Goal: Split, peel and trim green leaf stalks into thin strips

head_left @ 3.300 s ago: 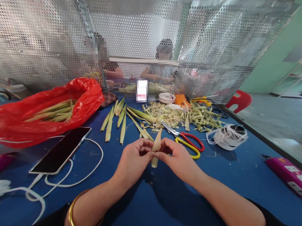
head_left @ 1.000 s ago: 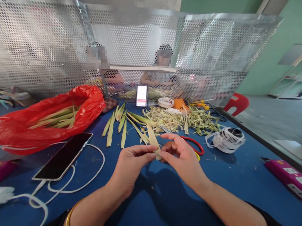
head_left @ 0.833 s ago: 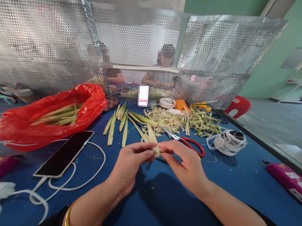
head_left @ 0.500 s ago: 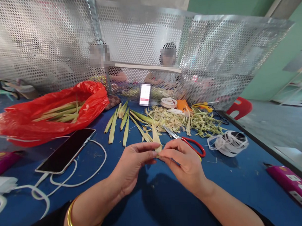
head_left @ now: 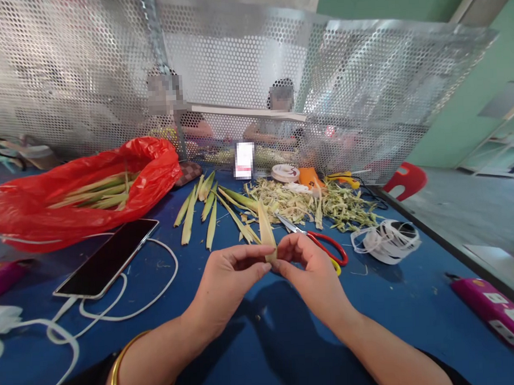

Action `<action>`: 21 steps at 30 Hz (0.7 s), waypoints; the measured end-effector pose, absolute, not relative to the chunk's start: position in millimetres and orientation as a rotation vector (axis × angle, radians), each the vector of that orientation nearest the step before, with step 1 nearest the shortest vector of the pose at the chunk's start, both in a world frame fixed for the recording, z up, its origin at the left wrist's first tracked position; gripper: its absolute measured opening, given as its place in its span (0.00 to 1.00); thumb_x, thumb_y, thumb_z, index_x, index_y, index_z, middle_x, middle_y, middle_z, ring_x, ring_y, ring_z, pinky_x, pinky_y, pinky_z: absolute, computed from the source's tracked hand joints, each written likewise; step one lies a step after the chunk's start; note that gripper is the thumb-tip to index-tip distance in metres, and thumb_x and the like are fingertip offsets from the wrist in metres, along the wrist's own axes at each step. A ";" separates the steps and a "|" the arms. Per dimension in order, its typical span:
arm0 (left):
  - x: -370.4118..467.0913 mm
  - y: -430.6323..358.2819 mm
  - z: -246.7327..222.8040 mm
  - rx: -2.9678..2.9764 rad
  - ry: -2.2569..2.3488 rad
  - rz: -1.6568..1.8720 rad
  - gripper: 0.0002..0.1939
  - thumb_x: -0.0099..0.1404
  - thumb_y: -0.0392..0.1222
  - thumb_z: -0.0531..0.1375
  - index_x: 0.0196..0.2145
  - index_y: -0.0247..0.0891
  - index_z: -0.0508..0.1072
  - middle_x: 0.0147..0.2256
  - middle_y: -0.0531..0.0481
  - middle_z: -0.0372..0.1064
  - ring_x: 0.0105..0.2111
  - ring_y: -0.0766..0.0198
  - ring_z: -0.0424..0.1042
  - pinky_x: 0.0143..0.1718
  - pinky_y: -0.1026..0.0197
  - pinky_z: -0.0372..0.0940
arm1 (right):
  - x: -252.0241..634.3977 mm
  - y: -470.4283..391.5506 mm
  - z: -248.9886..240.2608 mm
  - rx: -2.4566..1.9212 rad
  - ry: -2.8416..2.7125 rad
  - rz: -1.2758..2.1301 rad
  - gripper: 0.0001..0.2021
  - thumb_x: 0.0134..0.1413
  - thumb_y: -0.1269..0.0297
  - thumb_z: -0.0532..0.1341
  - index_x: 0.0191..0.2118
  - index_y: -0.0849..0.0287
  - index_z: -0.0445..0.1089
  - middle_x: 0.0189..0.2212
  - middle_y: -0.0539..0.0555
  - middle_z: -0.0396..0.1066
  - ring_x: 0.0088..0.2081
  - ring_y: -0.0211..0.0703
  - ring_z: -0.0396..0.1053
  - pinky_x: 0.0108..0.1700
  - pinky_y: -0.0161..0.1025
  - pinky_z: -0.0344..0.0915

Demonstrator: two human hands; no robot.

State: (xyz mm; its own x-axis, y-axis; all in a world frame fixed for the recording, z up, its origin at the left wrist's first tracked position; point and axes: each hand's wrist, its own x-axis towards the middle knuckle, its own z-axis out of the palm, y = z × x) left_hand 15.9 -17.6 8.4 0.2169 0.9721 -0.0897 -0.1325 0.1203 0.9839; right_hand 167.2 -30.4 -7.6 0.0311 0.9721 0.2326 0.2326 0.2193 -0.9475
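A pale green-yellow husk leaf (head_left: 266, 229) stands upright, its lower end pinched between both hands. My left hand (head_left: 230, 279) grips it from the left with thumb and fingers. From the right, my right hand (head_left: 314, 275) closes on the same lower end, its fingertips beside the left ones. Just behind the right hand lie scissors with red handles (head_left: 331, 249), blades pointing away to the left. More husk leaves (head_left: 211, 225) lie on the blue table beyond the left hand. A heap of shredded husk (head_left: 295, 201) spreads behind the scissors.
A red plastic bag (head_left: 153, 163) of husks and a phone (head_left: 109, 258) with a white cable are at left. White ribbon roll (head_left: 387, 241) and purple power strip (head_left: 492, 310) are at right. Two people sit behind the perforated metal screen (head_left: 234, 51).
The fingers of both hands have shifted around the leaf's base, and more of the leaf shows upright. The right hand's fingers are more curled. The view has moved slightly.
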 end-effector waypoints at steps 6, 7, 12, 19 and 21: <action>15.7 -14.8 5.9 1.060 1.010 1.037 0.09 0.48 0.33 0.67 0.31 0.38 0.80 0.28 0.52 0.77 0.28 0.69 0.72 0.34 0.70 0.65 | 166.7 -29.6 -7.6 -1.187 -1.284 1.068 0.10 0.44 0.68 0.66 0.33 0.57 0.64 0.27 0.47 0.66 0.30 0.37 0.65 0.33 0.35 0.65; 15.4 -14.3 5.7 1.044 1.005 1.026 0.10 0.48 0.33 0.67 0.31 0.38 0.80 0.27 0.52 0.77 0.27 0.70 0.71 0.33 0.70 0.65 | 166.8 -29.6 -6.4 -1.183 -1.274 1.072 0.10 0.44 0.69 0.66 0.32 0.58 0.65 0.26 0.47 0.66 0.29 0.37 0.65 0.33 0.35 0.65; 14.2 -13.4 5.1 0.950 0.951 0.970 0.11 0.48 0.33 0.67 0.33 0.36 0.79 0.27 0.51 0.76 0.27 0.71 0.69 0.32 0.70 0.63 | 168.4 -30.5 -3.4 -1.158 -1.381 0.911 0.07 0.46 0.71 0.65 0.27 0.57 0.65 0.23 0.45 0.65 0.27 0.35 0.63 0.31 0.33 0.63; 13.9 -14.2 5.5 0.879 0.928 0.961 0.12 0.48 0.33 0.67 0.34 0.34 0.79 0.30 0.48 0.76 0.29 0.68 0.71 0.34 0.68 0.65 | 173.0 -34.9 -8.9 -0.990 -1.791 0.284 0.08 0.54 0.74 0.59 0.34 0.55 0.73 0.31 0.51 0.66 0.32 0.37 0.66 0.33 0.35 0.64; 14.0 -14.1 7.1 0.864 0.930 0.964 0.12 0.47 0.32 0.67 0.33 0.34 0.79 0.30 0.48 0.76 0.29 0.68 0.71 0.34 0.68 0.66 | 174.8 -35.3 -8.8 -0.979 -1.869 0.111 0.09 0.55 0.75 0.59 0.36 0.55 0.73 0.31 0.52 0.67 0.32 0.38 0.66 0.33 0.36 0.64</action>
State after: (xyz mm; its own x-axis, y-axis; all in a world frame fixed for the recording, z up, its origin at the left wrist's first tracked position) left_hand 14.0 -14.1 7.1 0.2777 0.9281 -0.2482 -0.2809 0.3255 0.9028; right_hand 174.8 -35.3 -8.8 -0.1907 0.6668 0.7204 0.5765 0.6701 -0.4676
